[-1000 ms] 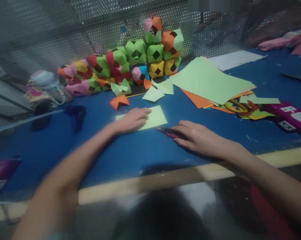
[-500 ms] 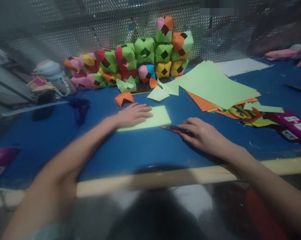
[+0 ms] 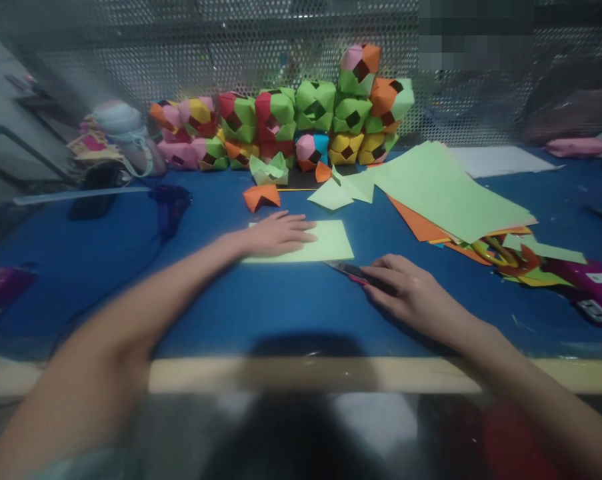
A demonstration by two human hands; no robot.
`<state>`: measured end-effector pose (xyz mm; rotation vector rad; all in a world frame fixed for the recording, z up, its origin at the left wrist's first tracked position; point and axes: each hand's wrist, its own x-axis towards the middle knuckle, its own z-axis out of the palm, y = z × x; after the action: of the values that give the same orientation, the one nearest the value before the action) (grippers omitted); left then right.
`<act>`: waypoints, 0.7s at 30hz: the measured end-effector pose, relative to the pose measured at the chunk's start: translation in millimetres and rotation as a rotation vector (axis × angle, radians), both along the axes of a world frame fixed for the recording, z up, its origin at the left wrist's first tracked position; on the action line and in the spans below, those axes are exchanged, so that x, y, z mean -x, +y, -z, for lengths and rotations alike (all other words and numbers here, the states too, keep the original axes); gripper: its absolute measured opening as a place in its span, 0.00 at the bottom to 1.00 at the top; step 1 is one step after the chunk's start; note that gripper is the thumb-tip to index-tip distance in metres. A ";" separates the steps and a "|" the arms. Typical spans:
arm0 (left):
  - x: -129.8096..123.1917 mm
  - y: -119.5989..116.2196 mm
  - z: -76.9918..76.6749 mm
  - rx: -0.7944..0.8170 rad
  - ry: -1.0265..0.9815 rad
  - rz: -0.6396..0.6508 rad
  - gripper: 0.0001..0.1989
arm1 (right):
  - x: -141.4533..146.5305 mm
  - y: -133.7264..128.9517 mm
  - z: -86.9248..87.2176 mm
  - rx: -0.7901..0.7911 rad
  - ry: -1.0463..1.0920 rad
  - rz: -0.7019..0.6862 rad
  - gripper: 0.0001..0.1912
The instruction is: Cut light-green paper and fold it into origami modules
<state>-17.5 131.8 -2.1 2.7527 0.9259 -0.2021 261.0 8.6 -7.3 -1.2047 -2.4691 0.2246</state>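
Observation:
A light green folded paper (image 3: 331, 241) lies on the blue tabletop in front of me. My left hand (image 3: 281, 235) rests flat on its left part, fingers spread and pointing right. In my right hand (image 3: 405, 287) is a utility knife (image 3: 353, 271) with a dark and red handle. Its pointed blade aims left and lies along the paper's near edge, close to the near right corner. The fingers of that hand wrap round the handle and hide its back end. Just beyond the paper sit an orange folded piece (image 3: 261, 197) and a pale green folded piece (image 3: 269, 169).
Stacked colourful paper modules (image 3: 315, 107) stand along the perforated metal panel (image 3: 191, 73). Right of them lie green sheets (image 3: 445, 190), yellow-handled scissors (image 3: 495, 255) and a purple device (image 3: 598, 290). A blue glue gun (image 3: 169, 207), phone (image 3: 95, 193) and bottle (image 3: 131, 137) are at left.
The whole view has shifted, so the table things appear lower and mostly farther right. The knife tip sits slightly farther left along the paper's near edge. My left hand stays on the paper.

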 end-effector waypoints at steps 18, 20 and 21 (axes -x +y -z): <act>-0.5 -0.9 0.9 0.006 -0.026 0.008 0.23 | 5.8 0.2 -1.0 0.066 0.018 -0.016 0.17; -0.4 -0.7 1.0 0.010 -0.031 0.009 0.23 | 6.4 1.0 -1.3 0.081 0.020 -0.018 0.17; -0.3 -0.6 1.0 0.009 -0.033 0.013 0.23 | 6.5 1.2 -1.5 0.087 0.021 -0.017 0.17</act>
<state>-17.2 131.2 -3.1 2.7461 0.8973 -0.1625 254.5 9.9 -5.8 -1.2101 -2.4753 0.3506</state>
